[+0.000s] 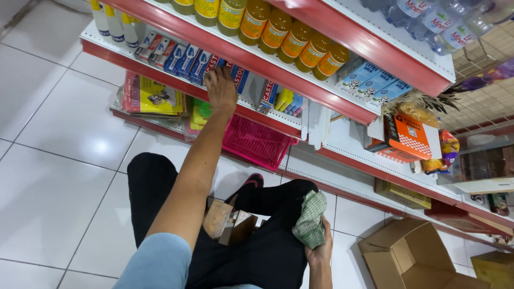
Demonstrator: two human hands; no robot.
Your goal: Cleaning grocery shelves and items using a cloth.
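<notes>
My left hand (220, 88) reaches up to the red-edged shelf (257, 63) and rests on a row of small red, white and blue cartons (188, 60), fingers curled over them. Whether it grips one I cannot tell. My right hand (320, 250) sits low by my knee, closed on a green-and-white checked cloth (310, 219). I am crouched in black trousers, and a small open brown cardboard box (231, 225) lies between my legs.
Yellow juice bottles (278, 29) fill the shelf above. A pink plastic basket (256, 142) stands on the bottom shelf, beside flat yellow-red packs (152, 96). An orange box (409, 136) sits to the right. An open cardboard carton (412, 257) lies on the white tiled floor.
</notes>
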